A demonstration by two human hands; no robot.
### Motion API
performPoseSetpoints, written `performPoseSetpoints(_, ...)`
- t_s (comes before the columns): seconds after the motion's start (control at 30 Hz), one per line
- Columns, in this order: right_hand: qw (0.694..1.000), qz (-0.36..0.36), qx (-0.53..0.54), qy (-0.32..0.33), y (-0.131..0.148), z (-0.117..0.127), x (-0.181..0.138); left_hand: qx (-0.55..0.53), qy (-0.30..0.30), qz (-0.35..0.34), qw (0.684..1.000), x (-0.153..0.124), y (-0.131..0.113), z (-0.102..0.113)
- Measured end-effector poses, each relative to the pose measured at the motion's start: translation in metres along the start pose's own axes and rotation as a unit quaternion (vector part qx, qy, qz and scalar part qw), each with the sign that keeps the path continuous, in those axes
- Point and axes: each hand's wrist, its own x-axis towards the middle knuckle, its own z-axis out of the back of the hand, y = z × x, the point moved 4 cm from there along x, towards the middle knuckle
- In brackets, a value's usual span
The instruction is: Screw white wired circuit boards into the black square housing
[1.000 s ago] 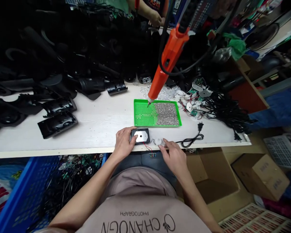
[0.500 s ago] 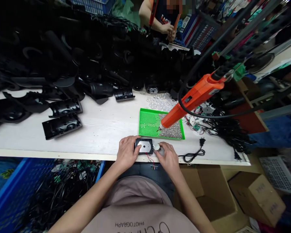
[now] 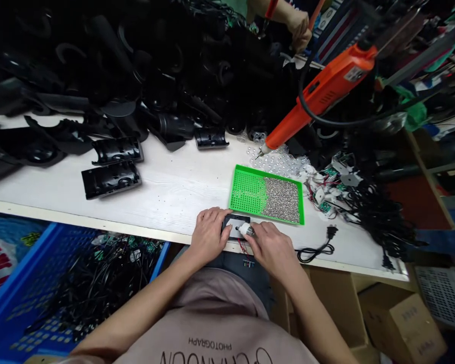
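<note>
At the table's front edge, my left hand [image 3: 211, 233] holds a black rectangular part [image 3: 227, 235] by its left side, thumb on top. A pale metal plate [image 3: 233, 230] with a dark hole covers the part's upper face. My right hand [image 3: 273, 246] is closed around a small bottle with a white nozzle [image 3: 245, 229]. The nozzle is tilted left over the plate, close to the hole; whether it touches I cannot tell. Red wires [image 3: 243, 247] run from the part to a little circuit board [image 3: 248, 263] hanging below the edge.
Beyond my hands lies a green tray [image 3: 246, 211] of small metal pieces. An orange electric screwdriver [image 3: 311, 96] hangs above. Black plastic shells [image 3: 111, 180] lie left, a black plug cord [image 3: 315, 252] right. A blue crate [image 3: 41, 283] stands below left. A co-worker's hand [image 3: 299, 29] shows behind.
My right hand has brought the white nozzle left, from beside the black part to over its plate. The hanging screwdriver has swung up and away from the tray. The view has shifted.
</note>
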Motion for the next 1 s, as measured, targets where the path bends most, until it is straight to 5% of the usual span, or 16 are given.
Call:
performPoseSetpoints(0.37, 0.997, 0.01, -0.02, 0.07, 0.018, 0.001, 0.024, 0.007, -0.031, -0.002, 0.999, -0.003, -0.003, -0.003)
performPoseSetpoints(0.7, 0.994, -0.066, 0.003, 0.085, 0.028, -0.003, 0.03, 0.009, -0.029, 0.006, 1.0, -0.003, -0.002, -0.005)
performPoseSetpoints(0.87, 0.984, -0.039, 0.169, -0.037, -0.004, 0.011, 0.006, -0.024, -0.062, -0.001, 0.998, -0.007, 0.004, 0.001)
performPoseSetpoints(0.93, 0.944, -0.117, 0.243, -0.19, -0.034, 0.034, -0.006, -0.046, -0.088, 0.0, 0.995, -0.007, 0.006, 0.007)
performPoseSetpoints(1.0, 0.865, -0.188, 0.286, -0.366, -0.059, 0.06, -0.014, -0.066, -0.094, -0.026, 0.993, -0.005, 0.004, 0.013)
